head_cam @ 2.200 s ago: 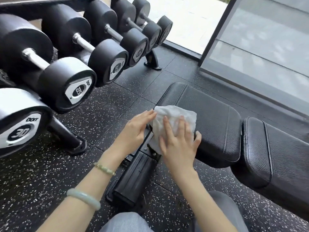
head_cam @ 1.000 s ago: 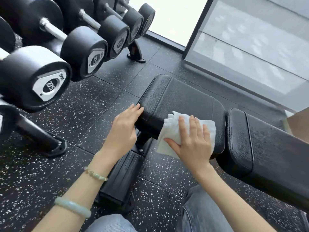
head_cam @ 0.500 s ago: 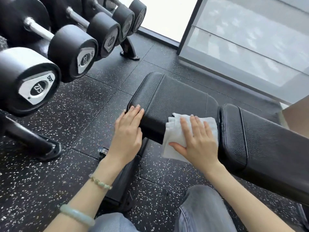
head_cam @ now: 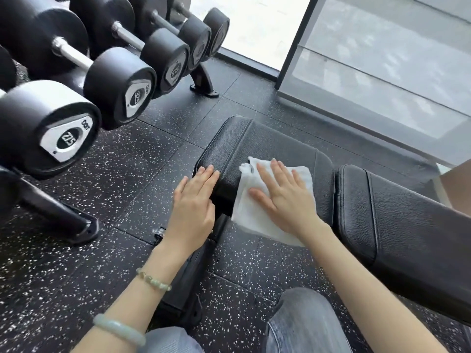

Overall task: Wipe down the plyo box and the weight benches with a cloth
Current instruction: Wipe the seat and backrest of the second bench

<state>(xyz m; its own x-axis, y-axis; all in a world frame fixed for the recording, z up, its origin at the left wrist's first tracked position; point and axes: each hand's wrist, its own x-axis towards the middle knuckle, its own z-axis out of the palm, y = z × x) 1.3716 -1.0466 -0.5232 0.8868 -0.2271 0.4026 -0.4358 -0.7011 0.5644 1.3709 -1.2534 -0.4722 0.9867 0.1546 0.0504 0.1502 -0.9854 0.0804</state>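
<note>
A black padded weight bench lies across the middle of the view, its seat pad (head_cam: 267, 146) on the left and its long back pad (head_cam: 397, 220) on the right. A white cloth (head_cam: 252, 212) drapes over the near edge of the seat pad. My right hand (head_cam: 283, 197) presses flat on the cloth with straight, spread fingers. My left hand (head_cam: 196, 205) rests with straight fingers on the pad's near left corner, beside the cloth. No plyo box is in sight.
A rack of several black dumbbells (head_cam: 119, 90) fills the left side, with its feet (head_cam: 76, 225) on the speckled rubber floor (head_cam: 114, 179). A glass panel (head_cam: 382, 72) stands behind the bench. The bench's black base (head_cam: 188, 281) runs toward my knees (head_cam: 305, 324).
The cloth and my right hand have slid from the seat pad's left corner rightward along its near edge. My left hand moved from the cloth's edge onto the pad's left corner.
</note>
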